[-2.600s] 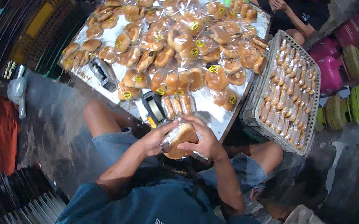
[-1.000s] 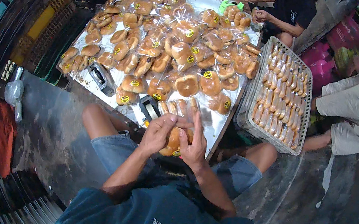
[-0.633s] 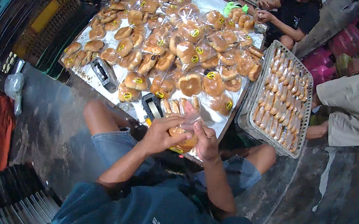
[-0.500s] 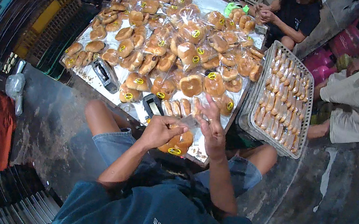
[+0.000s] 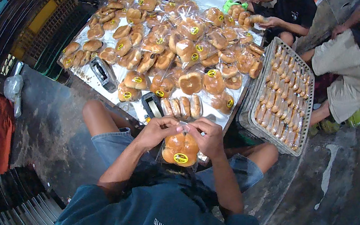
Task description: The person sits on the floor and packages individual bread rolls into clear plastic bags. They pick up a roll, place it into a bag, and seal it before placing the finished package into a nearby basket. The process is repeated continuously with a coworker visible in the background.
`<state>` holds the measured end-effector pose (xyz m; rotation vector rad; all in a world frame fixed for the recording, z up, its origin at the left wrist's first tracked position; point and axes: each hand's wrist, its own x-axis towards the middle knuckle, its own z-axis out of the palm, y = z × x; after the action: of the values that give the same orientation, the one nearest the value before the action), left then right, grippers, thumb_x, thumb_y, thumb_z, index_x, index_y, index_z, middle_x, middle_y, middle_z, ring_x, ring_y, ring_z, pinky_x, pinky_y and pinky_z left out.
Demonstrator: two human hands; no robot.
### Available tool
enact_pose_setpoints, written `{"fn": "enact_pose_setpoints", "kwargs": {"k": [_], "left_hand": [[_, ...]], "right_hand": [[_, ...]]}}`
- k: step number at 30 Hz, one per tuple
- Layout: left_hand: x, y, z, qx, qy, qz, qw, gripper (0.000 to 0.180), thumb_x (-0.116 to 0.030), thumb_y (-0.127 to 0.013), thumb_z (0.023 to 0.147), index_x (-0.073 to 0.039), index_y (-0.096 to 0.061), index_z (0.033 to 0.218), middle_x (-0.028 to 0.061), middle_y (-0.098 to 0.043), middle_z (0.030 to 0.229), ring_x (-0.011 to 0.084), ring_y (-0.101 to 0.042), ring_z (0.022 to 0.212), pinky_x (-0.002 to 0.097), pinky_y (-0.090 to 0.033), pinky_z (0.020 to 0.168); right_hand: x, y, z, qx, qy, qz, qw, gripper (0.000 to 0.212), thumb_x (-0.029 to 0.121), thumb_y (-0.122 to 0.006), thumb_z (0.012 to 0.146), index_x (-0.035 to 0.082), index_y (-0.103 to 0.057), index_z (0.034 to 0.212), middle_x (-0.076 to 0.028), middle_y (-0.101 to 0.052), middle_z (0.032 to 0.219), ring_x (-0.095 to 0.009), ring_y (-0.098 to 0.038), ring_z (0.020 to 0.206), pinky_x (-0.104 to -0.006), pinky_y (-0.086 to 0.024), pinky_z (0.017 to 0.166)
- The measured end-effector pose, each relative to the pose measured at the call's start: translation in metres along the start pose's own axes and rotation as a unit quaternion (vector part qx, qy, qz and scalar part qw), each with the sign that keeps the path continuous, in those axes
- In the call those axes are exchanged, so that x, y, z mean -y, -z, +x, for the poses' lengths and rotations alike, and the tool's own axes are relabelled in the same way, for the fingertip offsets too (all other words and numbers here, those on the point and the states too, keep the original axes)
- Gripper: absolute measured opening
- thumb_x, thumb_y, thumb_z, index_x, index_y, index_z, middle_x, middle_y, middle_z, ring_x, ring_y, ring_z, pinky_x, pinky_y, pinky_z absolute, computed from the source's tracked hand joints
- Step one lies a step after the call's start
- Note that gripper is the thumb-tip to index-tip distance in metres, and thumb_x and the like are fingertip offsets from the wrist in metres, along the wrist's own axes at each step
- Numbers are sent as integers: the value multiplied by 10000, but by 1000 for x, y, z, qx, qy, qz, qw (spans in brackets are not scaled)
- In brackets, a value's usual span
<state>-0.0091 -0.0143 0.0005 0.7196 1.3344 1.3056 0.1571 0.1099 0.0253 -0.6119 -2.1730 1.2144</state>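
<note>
**Bagged bread held by its neck above the lap**

Both hands meet at the mouth of a clear bag of buns (image 5: pixel 180 148) with a yellow round sticker, held just off the near edge of the low metal-topped table (image 5: pixel 217 111). The left hand (image 5: pixel 157 130) and the right hand (image 5: pixel 206 136) are both closed, fingertips pinching the gathered plastic at the top of the bag; the buns hang below, over the person's lap. The buns are already inside and the sticker is on, so judging by the pinched neck, closing the bag is what remains.

Most of the table is covered by a pile of packed bread bags (image 5: pixel 172 41) with the same stickers. At the near edge lie a few unwrapped oblong rolls (image 5: pixel 184 107), with a tape dispenser (image 5: pixel 152 106) just beside them and a second dispenser (image 5: pixel 103 73) toward the near-left corner. A wire tray of unwrapped long rolls (image 5: pixel 283 93) stands against the table's right edge. Two other people sit at the far-right corner, one handling buns (image 5: pixel 245 17). Free table surface near the hands is scarce.
</note>
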Motion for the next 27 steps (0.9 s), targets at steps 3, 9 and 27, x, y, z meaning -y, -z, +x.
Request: {"fn": "enact_pose_setpoints", "kwargs": {"k": [3,9,27], "left_hand": [[1,0,6,-106,97,-3,990,182,-194,-718,944,-23,-712,880,-3,-639,933,84,-580,882,257,-468,804],[31,-15,-7,-287,-230,249,896,169,-115,-683,837,0,-563,810,134,-526,988,277,-549,903,362,-463,808],[25,49,-36,-245,22,-328,912,451,-214,-635,938,-29,-506,1329,109,-626,1224,249,-641,1119,424,-544,961]], "right_hand": [[-20,-32,-16,-35,-127,-3,991,273,174,-733,915,-3,-619,741,-87,-559,620,-170,-524,549,-358,-420,544],[-12,-91,-53,-67,-252,443,858,214,219,-635,1005,35,-595,1107,-65,-630,1026,-110,-585,930,-290,-489,841],[-151,-172,-13,86,-226,-86,966,273,313,-765,845,43,-749,808,-99,-694,777,-197,-660,753,-359,-493,677]]}}
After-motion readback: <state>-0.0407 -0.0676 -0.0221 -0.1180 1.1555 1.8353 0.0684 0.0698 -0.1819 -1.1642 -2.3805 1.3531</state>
